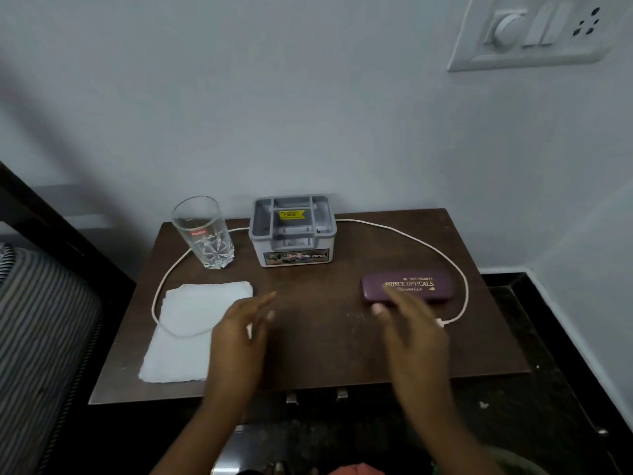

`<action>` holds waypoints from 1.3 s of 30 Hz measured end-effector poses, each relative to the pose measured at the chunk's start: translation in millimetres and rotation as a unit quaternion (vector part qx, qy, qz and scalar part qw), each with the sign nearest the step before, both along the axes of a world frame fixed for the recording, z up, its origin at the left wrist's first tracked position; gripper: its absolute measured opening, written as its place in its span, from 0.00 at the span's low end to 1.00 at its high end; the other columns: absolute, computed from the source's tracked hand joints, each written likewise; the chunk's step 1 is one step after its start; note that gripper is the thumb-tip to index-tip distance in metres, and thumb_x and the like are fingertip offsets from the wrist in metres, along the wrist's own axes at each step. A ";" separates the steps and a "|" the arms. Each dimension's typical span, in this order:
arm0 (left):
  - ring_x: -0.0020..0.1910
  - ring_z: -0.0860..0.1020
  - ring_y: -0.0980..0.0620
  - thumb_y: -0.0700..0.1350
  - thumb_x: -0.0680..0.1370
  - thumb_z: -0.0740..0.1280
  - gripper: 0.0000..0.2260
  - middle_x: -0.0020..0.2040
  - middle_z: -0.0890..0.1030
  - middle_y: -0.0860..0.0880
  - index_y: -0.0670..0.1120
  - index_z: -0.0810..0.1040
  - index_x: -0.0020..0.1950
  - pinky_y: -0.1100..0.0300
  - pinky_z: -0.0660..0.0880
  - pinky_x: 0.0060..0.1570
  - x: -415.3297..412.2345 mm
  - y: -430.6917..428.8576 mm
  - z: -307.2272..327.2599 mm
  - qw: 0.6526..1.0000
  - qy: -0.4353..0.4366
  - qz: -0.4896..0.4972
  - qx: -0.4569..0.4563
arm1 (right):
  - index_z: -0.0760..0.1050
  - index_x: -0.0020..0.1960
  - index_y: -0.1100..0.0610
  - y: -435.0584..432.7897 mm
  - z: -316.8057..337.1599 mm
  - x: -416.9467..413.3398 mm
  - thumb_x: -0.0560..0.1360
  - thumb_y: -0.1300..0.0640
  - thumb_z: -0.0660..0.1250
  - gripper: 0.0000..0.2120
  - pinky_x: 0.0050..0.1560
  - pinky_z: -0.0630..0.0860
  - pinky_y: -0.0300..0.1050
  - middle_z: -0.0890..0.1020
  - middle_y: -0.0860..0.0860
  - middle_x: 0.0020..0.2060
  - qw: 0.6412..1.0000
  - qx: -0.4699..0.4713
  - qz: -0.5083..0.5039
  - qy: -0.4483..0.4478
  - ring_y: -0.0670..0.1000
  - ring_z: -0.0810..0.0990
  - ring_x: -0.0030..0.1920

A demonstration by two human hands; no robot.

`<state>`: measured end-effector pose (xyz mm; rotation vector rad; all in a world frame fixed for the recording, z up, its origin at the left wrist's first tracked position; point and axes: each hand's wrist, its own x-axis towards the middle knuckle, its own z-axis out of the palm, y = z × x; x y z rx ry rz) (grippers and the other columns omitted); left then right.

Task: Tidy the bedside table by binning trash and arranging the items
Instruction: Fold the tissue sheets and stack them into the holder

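On the dark wooden bedside table (318,354) stand a clear drinking glass (203,233) at the back left and a grey compartment organiser (293,231) at the back middle. A purple spectacle case (416,286) lies on the right. A white cloth or tissue sheet (185,323) lies flat on the left. A white cable (428,248) loops round the back, across the sheet and ends near the case. My left hand (239,334) hovers beside the sheet with straight fingers, holding nothing. My right hand (411,334) hovers just in front of the case, fingers straight, blurred.
A pale wall rises right behind the table, with a switch and socket panel (527,32) high on the right. A striped mattress or cushion (41,337) and dark bed frame lie to the left. Dark floor shows to the right.
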<state>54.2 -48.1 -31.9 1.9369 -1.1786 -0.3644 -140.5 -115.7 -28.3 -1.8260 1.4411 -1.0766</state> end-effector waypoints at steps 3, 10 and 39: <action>0.54 0.79 0.47 0.32 0.75 0.66 0.13 0.55 0.82 0.45 0.42 0.81 0.56 0.66 0.68 0.58 43.1 31.0 -9.6 0.994 -0.098 0.021 0.050 | 0.74 0.64 0.50 31.6 -7.4 45.6 0.77 0.46 0.58 0.19 0.67 0.49 0.23 0.74 0.42 0.62 0.987 0.003 0.146 0.060 0.39 0.65 0.68; 0.56 0.80 0.44 0.32 0.74 0.66 0.14 0.57 0.81 0.43 0.42 0.81 0.58 0.59 0.70 0.58 103.0 60.3 -36.1 0.975 -0.189 -0.027 0.114 | 0.74 0.63 0.48 63.7 -38.6 127.9 0.76 0.40 0.53 0.22 0.69 0.63 0.56 0.75 0.42 0.65 0.904 -0.069 0.301 0.297 0.48 0.69 0.69; 0.50 0.76 0.50 0.51 0.73 0.57 0.11 0.48 0.79 0.54 0.54 0.78 0.48 0.56 0.64 0.46 114.1 70.8 -24.9 0.957 -0.276 0.002 0.088 | 0.64 0.71 0.50 40.0 -61.5 156.4 0.79 0.41 0.47 0.25 0.71 0.39 0.61 0.69 0.46 0.70 0.873 -0.117 0.338 0.331 0.54 0.57 0.75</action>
